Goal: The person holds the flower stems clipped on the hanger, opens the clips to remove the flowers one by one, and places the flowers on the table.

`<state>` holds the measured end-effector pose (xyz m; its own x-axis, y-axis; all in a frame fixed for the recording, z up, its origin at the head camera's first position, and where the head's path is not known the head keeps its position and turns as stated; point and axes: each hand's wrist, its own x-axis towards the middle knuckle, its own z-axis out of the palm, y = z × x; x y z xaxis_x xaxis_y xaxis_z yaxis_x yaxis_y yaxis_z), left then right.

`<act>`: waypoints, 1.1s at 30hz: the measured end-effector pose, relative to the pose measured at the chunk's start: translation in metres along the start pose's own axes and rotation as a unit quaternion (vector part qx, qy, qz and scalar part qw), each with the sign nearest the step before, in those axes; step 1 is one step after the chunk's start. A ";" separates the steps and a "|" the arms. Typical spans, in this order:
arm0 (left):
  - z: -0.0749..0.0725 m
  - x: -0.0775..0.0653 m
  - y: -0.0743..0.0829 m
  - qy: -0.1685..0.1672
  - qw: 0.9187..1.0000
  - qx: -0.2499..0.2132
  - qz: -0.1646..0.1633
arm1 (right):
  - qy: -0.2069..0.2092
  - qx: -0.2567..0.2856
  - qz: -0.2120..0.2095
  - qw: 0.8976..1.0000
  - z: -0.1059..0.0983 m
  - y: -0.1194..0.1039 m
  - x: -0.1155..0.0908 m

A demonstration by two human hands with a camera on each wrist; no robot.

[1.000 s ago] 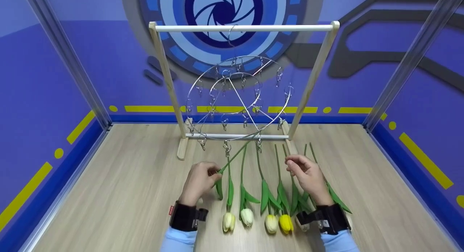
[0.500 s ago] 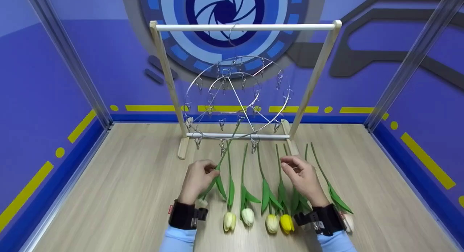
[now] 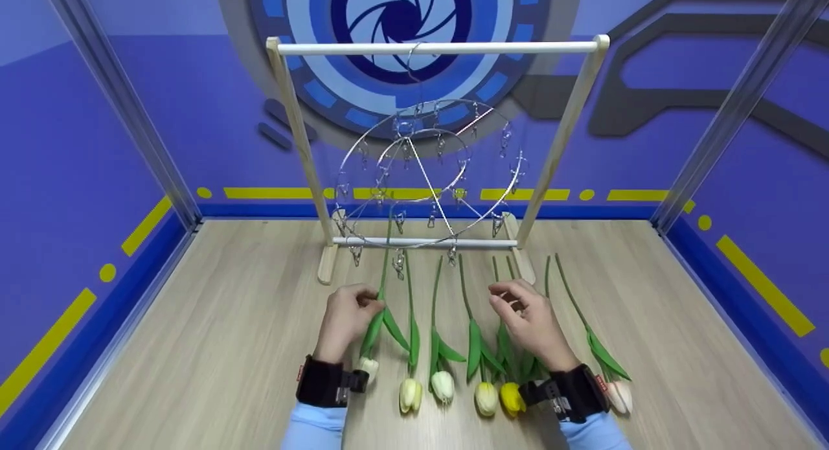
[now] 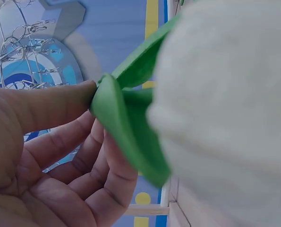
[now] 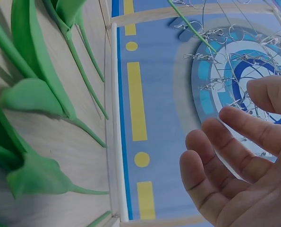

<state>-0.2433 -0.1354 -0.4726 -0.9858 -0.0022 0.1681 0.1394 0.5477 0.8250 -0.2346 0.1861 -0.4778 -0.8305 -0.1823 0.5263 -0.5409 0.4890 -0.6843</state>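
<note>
My left hand pinches a white artificial tulip at the stem and leaf, between thumb and fingers. Its stem points away, towards the clips. Up close in the left wrist view, the white bloom fills the right side, with a green leaf at the fingertips. My right hand hovers above the other tulips, its fingers loosely bent and holding nothing. In the right wrist view those fingers are apart from the thumb. Ahead hangs a round metal clip hanger with several dangling clips.
A wooden stand carries the hanger on its white top rod. On the table lie a pale yellow tulip, a white tulip, a bright yellow tulip and a pinkish tulip. Patterned walls surround the table.
The held tulip's stem has swung from leaning right to nearly straight ahead, and its bloom has come into view. My right hand has moved left. The clip hanger has swayed slightly.
</note>
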 end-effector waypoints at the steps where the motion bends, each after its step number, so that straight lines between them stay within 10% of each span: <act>1: 0.000 0.000 -0.001 -0.001 1.000 -0.001 -0.005 | -0.002 0.002 0.003 1.000 0.000 -0.001 0.000; 33: -0.001 -0.004 -0.038 -0.063 0.993 -0.013 -0.095 | -0.027 -0.028 0.031 0.999 0.006 0.002 -0.003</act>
<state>-0.2450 -0.1571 -0.5040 -0.9982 0.0023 -0.0596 -0.0495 0.5256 0.8493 -0.2337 0.1822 -0.4839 -0.8691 -0.1954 0.4545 -0.4813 0.5467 -0.6852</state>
